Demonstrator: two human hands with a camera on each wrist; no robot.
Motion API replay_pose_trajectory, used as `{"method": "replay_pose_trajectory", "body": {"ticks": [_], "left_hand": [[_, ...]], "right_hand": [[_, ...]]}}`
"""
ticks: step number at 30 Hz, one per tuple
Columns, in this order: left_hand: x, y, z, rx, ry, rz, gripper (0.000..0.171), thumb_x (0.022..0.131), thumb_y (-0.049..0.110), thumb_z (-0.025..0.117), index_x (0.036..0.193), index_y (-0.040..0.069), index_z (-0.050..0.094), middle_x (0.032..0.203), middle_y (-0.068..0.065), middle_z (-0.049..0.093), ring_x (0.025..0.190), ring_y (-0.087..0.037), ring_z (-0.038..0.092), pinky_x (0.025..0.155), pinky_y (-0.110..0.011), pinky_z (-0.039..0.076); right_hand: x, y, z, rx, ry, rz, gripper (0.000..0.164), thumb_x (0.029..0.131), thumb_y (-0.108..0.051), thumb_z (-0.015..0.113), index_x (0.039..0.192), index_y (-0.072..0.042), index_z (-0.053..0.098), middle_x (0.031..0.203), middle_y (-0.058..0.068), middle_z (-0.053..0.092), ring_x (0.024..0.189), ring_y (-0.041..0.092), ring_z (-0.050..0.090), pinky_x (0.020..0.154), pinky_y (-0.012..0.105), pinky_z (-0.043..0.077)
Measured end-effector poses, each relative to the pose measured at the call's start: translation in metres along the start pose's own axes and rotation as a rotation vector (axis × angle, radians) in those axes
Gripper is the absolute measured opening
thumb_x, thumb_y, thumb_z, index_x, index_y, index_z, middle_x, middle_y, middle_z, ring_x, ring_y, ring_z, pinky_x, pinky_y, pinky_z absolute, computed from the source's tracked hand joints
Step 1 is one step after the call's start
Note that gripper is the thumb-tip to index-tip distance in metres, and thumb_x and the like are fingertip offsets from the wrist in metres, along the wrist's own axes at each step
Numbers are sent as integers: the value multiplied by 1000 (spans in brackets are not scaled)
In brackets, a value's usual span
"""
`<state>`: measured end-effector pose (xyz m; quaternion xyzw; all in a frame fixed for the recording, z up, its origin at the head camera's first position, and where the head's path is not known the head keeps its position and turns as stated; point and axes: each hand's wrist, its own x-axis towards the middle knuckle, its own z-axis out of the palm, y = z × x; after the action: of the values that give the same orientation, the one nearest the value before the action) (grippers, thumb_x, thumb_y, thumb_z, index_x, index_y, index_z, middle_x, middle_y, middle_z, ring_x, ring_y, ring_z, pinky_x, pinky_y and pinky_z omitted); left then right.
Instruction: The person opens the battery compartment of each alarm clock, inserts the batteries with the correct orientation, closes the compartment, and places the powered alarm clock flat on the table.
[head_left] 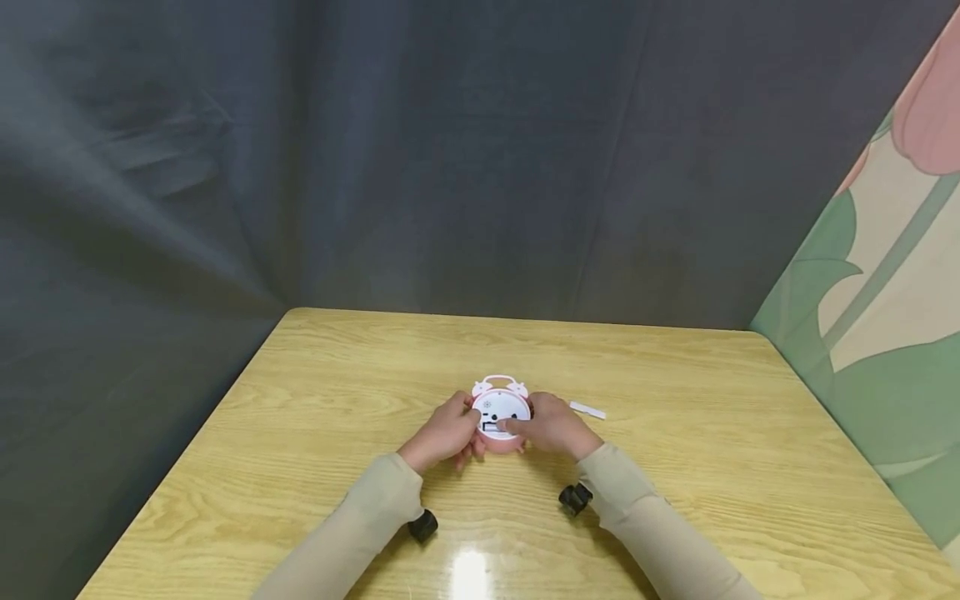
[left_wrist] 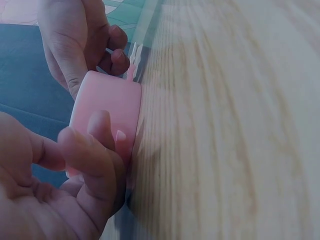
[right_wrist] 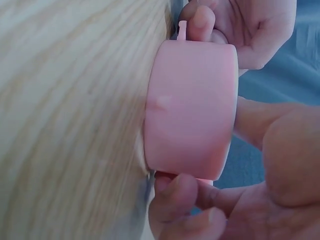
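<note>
The pink alarm clock [head_left: 504,407] lies back-up on the table [head_left: 315,375], presumably to expose its battery compartment [head_left: 489,426]. My left hand [head_left: 448,429] is clamped on one side, likely to steady the case. My right hand [head_left: 557,425] grips the opposite side, thumb at the compartment. A white strip [head_left: 588,411], probably the cover, lies apart.

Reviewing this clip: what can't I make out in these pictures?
- Alarm clock's dial: hidden in all views, face down against the table.
- Inside of the dark-edged slot: head view, partly covered by the right hand, and small.
- Markings on the clock's back: head view, too small to read.
- Left sleeve, right sleeve: head view, cut off by the bottom edge.
</note>
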<state>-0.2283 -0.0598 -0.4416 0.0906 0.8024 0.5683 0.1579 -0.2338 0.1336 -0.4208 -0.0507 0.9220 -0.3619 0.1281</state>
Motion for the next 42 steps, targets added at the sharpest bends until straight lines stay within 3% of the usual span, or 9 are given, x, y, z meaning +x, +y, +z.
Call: {"method": "replay_pose_trajectory", "body": {"ticks": [9,15,20,24,30,36,42], "left_hand": [[-5,-7,7,-38,17,-25,34,98,11,39,128,-7,40,60,-9,61,41,-13,46,35,-25,41],[-5,-5,8,-43,35,-20,40,99,11,39,133,-8,39,60,-9,61,42,-12,46,34,-25,41],[-4,-1,7,-51,34,-30,40,99,11,39,134,-8,38,60,-9,60,42,-13,48,34,-25,42],[-3,0,6,-63,22,-39,39,99,11,38,133,-8,38,61,-9,60,43,-14,50,35,-27,45],[-1,0,5,-72,16,-39,33,100,11,37,128,-5,40,61,-9,59,44,-14,50,36,-28,47],[-2,-1,5,-80,21,-48,35,99,12,37,130,-5,39,61,-9,59,44,-14,50,36,-29,48],[-2,2,5,-81,15,-63,35,101,13,37,130,-4,39,62,-9,59,44,-14,49,36,-28,47]], "right_hand": [[-3,11,4,-39,23,-12,46,86,-43,76,106,-3,65,91,5,64,75,18,56,62,29,45],[-4,22,-9,-67,69,-38,53,87,-49,72,110,-2,66,96,8,68,80,18,60,65,31,49],[-6,33,-26,-72,109,-56,42,91,-42,70,106,-3,69,89,7,68,70,17,60,60,30,49],[-10,41,-43,-136,155,-68,31,89,-32,74,103,-4,72,85,6,67,69,18,58,58,32,47],[-16,53,-65,-253,184,8,37,84,-29,78,112,-7,71,95,9,69,75,21,61,56,35,46],[-14,69,-73,-245,167,52,40,84,-28,78,117,-6,70,98,10,68,69,19,59,54,33,44],[-11,75,-74,-231,156,62,31,84,-26,78,109,-9,74,97,9,69,70,19,58,55,32,43]]}}
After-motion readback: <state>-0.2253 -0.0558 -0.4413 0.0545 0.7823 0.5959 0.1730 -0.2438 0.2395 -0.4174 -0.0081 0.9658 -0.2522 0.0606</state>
